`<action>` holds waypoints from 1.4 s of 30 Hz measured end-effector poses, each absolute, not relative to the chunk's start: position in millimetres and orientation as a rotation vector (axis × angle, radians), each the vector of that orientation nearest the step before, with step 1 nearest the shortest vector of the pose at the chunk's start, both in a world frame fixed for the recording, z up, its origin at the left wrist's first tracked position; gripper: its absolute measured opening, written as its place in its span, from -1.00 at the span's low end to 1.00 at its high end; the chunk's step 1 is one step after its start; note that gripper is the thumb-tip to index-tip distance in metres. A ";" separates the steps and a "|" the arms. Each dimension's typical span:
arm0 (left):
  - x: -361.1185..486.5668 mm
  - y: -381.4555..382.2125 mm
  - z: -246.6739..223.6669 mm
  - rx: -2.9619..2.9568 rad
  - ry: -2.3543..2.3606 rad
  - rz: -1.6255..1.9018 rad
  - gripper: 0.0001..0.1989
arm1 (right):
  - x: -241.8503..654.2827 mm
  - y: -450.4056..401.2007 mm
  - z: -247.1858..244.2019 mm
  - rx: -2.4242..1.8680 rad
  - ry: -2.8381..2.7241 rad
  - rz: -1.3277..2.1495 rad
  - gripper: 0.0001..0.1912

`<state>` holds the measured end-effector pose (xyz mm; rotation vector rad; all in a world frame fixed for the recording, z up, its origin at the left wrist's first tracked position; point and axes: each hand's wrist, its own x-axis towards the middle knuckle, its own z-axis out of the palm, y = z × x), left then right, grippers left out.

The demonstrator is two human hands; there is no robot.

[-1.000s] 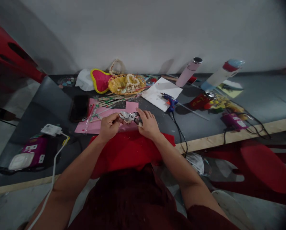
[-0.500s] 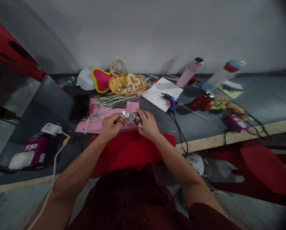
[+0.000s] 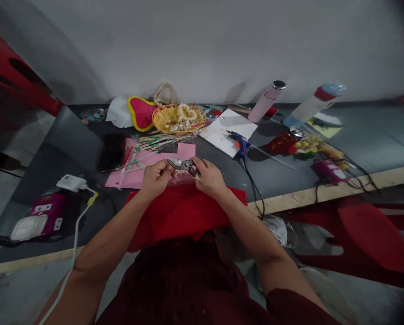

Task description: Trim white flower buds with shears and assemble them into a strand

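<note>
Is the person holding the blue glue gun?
No, the blue glue gun lies with its tip over the white paper, apart from both the left hand and the right hand.

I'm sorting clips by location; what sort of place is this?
Probably a craft workbench: a blue glue gun rests on white paper, a yellow basket stands near the wall, and the right hand holds pruner-like cutters.

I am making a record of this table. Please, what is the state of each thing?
Cutters: in the right hand, opening unclear.
Left hand: fingers curled at the cutters' tip.
Phone: lying flat, screen dark.
Basket: uncovered, beads inside.
Glue gun: lying, cord attached.
Pink bottle: upright.
Charger: cable connected.
</note>
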<state>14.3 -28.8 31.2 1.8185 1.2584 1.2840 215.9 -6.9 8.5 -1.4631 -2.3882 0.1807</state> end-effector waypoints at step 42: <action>12.8 -25.6 31.0 1.849 1.324 1.224 -0.75 | 222.8 2.3 3.7 -1.454 -2.389 0.176 -0.28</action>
